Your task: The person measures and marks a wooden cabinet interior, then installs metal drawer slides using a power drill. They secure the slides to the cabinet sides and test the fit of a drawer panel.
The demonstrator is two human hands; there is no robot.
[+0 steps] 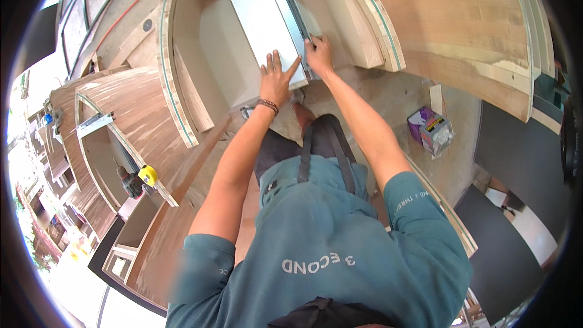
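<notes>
A long white panel or box (258, 12) sits inside an open wooden cabinet (209, 54) in front of me. My left hand (276, 82) rests on its near end, fingers spread and stretched out. Along the box's right side runs a dark metal drawer slide (296, 12). My right hand (319, 54) is closed at the near part of that slide, beside the box's edge. The fingertips partly hide what they grip there.
A cordless drill (129, 181) and a yellow tape measure (147, 175) lie on a cabinet to the left, where a metal strip (95, 124) also rests. A purple-and-grey package (431, 130) stands on the floor at right. Wooden cabinet panels (452, 21) and dark boards (516, 164) flank me.
</notes>
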